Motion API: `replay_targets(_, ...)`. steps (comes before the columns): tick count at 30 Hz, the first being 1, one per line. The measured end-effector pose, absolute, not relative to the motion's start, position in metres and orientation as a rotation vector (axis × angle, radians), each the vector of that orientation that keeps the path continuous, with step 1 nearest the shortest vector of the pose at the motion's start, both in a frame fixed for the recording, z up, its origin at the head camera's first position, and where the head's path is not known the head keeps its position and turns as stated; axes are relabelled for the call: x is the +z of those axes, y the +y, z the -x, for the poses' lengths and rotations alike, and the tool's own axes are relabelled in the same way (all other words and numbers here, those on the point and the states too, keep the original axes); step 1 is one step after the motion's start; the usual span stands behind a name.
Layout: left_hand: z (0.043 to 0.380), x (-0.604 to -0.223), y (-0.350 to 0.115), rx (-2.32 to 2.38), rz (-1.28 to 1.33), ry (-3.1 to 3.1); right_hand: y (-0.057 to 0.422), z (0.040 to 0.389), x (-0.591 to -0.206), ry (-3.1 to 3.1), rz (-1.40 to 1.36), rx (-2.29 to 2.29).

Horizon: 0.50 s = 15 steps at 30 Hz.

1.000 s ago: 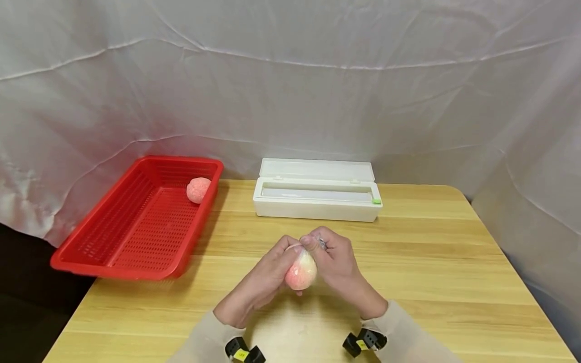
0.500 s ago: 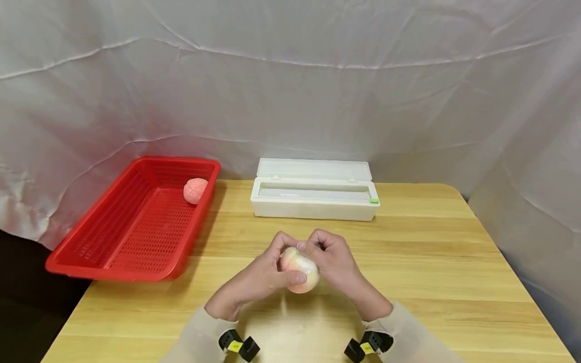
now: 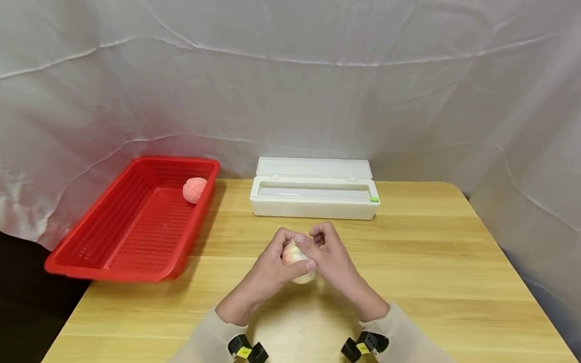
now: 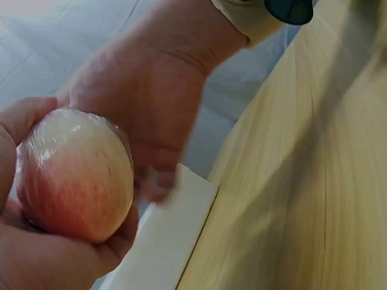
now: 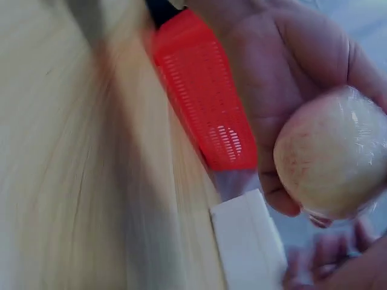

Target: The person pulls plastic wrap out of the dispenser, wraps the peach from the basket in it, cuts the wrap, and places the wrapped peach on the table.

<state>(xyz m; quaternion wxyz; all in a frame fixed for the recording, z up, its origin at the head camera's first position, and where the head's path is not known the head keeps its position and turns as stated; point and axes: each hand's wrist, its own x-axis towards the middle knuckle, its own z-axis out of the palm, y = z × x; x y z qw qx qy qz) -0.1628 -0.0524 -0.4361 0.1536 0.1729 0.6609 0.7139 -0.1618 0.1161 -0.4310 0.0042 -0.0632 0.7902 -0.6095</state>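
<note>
An apple (image 3: 292,253), pale yellow with a red blush, is wrapped in glossy cling film; creases shine on its upper side in the left wrist view. My left hand (image 3: 268,269) grips it, thumb across the near side and fingers around the back. My right hand (image 3: 333,259) is beside it, thumb at the top of the apple and the other fingers loosely bent, away from the thumb. In the left wrist view the right fingertips are blurred just past the wrapped apple (image 4: 78,181). Whether they touch loose film is unclear.
A red perforated basket (image 3: 136,275) is at the left, with a rough pink ball (image 3: 194,190) at its far right corner. Behind the hands stands a white cling film box (image 3: 313,208) with its lid raised and a green slider at one end. Fabric hangs behind the wooden table (image 3: 431,282).
The left hand has turned the apple and shifted its thumb onto the near side. The right hand has gone from pinching the gathered film to lying with its thumb at the apple's top.
</note>
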Motion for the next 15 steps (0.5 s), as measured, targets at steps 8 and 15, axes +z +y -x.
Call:
replay_targets(8, 0.161, -0.438, -0.043, 2.206, -0.476, 1.886, 0.102, 0.16, -0.433, 2.024, 0.04, -2.118)
replay_targets(15, 0.159, -0.44, -0.031, 2.395, -0.389, 1.958, 0.091, 0.155, -0.431, 1.914, -0.105, -2.413)
